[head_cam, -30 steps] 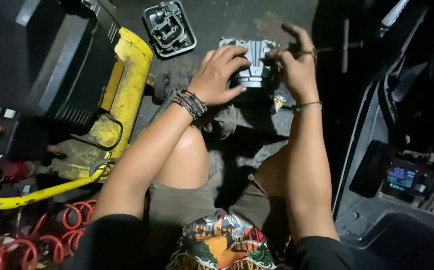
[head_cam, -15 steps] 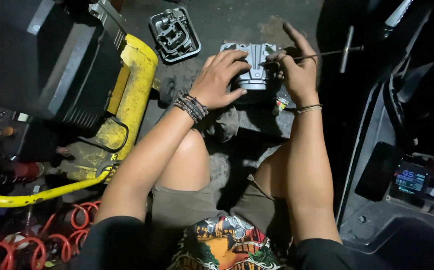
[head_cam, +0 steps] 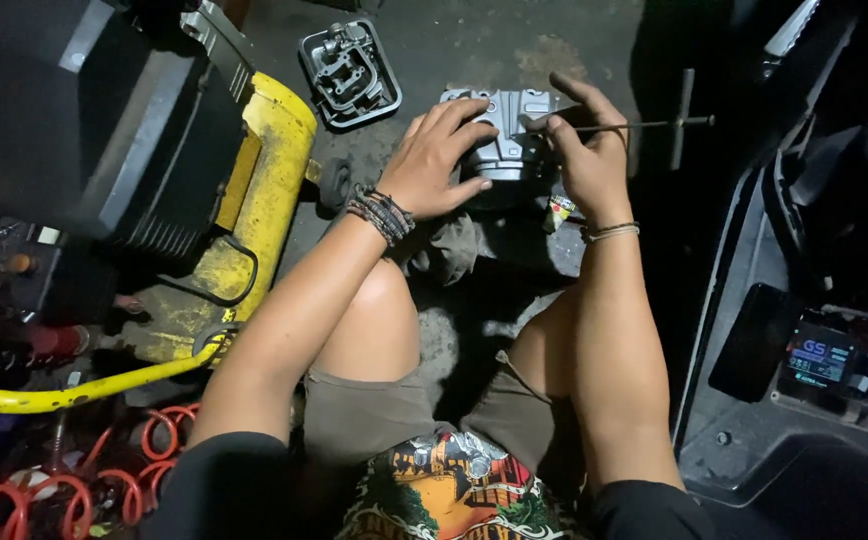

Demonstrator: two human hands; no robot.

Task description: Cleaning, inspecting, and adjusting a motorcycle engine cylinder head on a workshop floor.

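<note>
A grey metal engine part (head_cam: 510, 128) with ribs sits on the dark floor in front of my knees. My left hand (head_cam: 436, 158) lies flat on its left side, fingers spread, pressing it down. My right hand (head_cam: 586, 150) pinches the thin shaft of a T-handle wrench (head_cam: 660, 124), whose tip points into the part's top right. The wrench's cross handle sticks out to the right over the floor.
A second metal cover (head_cam: 351, 72) lies at the back left. A yellow air compressor (head_cam: 250, 190) with a black motor stands on the left, red coiled hose (head_cam: 64, 495) below it. A rag (head_cam: 446, 248) lies under the part. Black motorcycle bodywork (head_cam: 804, 340) is on the right.
The view has shifted slightly. My left hand stays on the part. My right hand has turned a little on the wrench shaft, whose handle now stands upright at the right.
</note>
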